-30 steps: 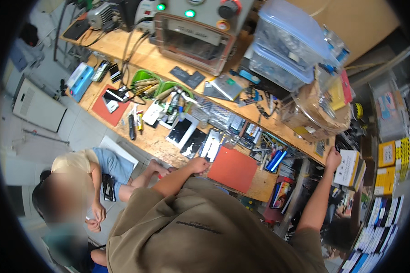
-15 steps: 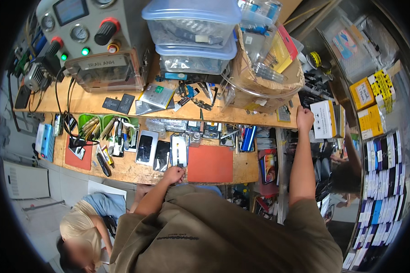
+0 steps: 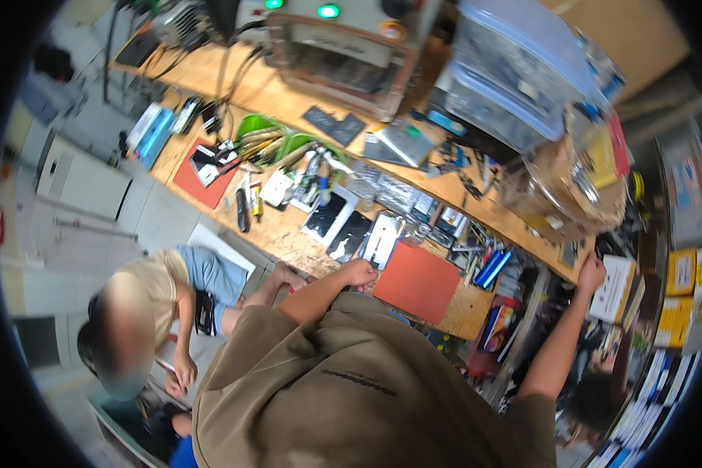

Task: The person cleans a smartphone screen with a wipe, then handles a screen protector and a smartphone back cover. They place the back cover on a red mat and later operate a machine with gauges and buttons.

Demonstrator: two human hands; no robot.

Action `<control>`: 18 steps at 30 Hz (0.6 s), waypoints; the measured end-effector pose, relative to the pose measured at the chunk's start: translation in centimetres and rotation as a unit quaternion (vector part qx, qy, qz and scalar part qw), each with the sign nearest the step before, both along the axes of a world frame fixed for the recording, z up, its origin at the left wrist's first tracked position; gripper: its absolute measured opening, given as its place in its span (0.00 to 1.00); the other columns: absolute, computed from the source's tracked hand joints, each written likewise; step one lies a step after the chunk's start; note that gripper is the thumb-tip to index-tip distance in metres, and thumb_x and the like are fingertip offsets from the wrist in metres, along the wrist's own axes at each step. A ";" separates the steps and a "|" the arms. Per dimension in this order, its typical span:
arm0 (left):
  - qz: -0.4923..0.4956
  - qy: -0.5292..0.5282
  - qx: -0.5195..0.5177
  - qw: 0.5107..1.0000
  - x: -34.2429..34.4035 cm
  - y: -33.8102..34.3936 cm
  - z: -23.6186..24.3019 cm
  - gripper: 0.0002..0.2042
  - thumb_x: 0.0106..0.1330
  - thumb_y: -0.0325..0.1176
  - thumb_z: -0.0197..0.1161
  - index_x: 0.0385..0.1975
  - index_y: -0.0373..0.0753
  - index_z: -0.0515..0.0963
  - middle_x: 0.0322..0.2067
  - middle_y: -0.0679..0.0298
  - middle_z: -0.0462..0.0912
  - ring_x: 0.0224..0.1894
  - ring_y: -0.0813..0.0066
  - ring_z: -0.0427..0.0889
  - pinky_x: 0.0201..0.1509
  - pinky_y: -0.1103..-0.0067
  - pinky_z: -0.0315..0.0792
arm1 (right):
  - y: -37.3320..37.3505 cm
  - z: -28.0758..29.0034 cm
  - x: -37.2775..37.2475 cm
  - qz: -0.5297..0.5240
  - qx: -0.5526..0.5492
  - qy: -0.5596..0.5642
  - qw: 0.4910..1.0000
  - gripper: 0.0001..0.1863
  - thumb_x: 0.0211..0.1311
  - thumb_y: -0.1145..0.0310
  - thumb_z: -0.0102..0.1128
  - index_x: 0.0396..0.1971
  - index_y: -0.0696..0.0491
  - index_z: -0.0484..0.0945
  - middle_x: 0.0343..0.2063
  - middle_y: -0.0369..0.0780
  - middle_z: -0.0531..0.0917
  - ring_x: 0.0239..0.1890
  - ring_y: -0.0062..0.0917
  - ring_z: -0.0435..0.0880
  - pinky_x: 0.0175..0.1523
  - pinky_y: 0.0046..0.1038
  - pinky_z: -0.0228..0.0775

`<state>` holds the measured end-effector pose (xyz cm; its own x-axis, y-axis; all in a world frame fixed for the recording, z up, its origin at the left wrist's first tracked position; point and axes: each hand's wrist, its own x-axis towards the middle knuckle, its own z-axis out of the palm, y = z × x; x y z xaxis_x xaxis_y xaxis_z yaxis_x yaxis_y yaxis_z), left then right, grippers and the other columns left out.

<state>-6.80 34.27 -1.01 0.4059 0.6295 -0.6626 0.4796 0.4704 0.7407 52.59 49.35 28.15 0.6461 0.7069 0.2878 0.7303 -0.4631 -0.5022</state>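
My left hand point(image 3: 359, 274) rests at the bench's front edge with its fingers curled. It lies against the lower end of a white phone part point(image 3: 382, 239) and the corner of a red-orange mat point(image 3: 418, 284); anything inside the fingers is hidden. Two dark-screened phones, one in a white frame point(image 3: 333, 213) and one black point(image 3: 349, 237), lie to its left. Far to the right, my right hand point(image 3: 591, 273) is closed at the right end of the wooden shelf point(image 3: 491, 222). What it grips, if anything, does not show. A white box point(image 3: 612, 288) stands beside it.
Green trays point(image 3: 259, 125) hold tools at the bench's left. Machine point(image 3: 335, 66), clear lidded bins point(image 3: 515, 74) and a cardboard box point(image 3: 569, 191) crowd the shelf. A person in a beige shirt point(image 3: 160, 285) sits at left; part of another shows below.
The view has swung left and tilted, so the bench now slants down to the right. Both hands keep their places, at the white phone part and the shelf end.
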 end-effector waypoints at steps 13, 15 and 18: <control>0.015 0.030 0.025 0.999 0.2 -0.7 0.7 0.18 0.76 0.43 0.56 0.30 0.39 0.86 0.27 0.66 0.90 0.26 0.77 0.90 0.36 0.78 0.82 | -0.2 1.1 -1.9 0.017 0.011 -0.028 0.999 0.27 0.65 0.48 0.61 0.26 0.62 0.85 0.24 0.51 0.87 0.29 0.46 0.84 0.42 0.46 0.72; 0.019 0.035 0.032 0.999 0.0 -1.0 0.6 0.19 0.77 0.44 0.56 0.31 0.39 0.87 0.27 0.67 0.90 0.26 0.78 0.90 0.36 0.78 0.82 | -0.2 1.0 -1.9 0.013 0.011 -0.023 1.000 0.27 0.65 0.49 0.61 0.26 0.63 0.85 0.24 0.52 0.87 0.29 0.46 0.84 0.42 0.46 0.72; 0.051 0.027 0.015 0.998 -0.2 -1.3 0.3 0.19 0.78 0.44 0.55 0.32 0.38 0.87 0.28 0.66 0.90 0.25 0.78 0.89 0.35 0.78 0.82 | -0.3 1.0 -2.2 0.006 0.023 -0.026 0.999 0.27 0.64 0.49 0.61 0.26 0.63 0.84 0.24 0.52 0.86 0.29 0.45 0.83 0.43 0.46 0.72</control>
<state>-7.00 32.94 -0.69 0.3032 0.6854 -0.6620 0.4702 0.4967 0.7296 50.42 49.05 29.14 0.6214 0.6991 0.3539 0.7613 -0.4318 -0.4837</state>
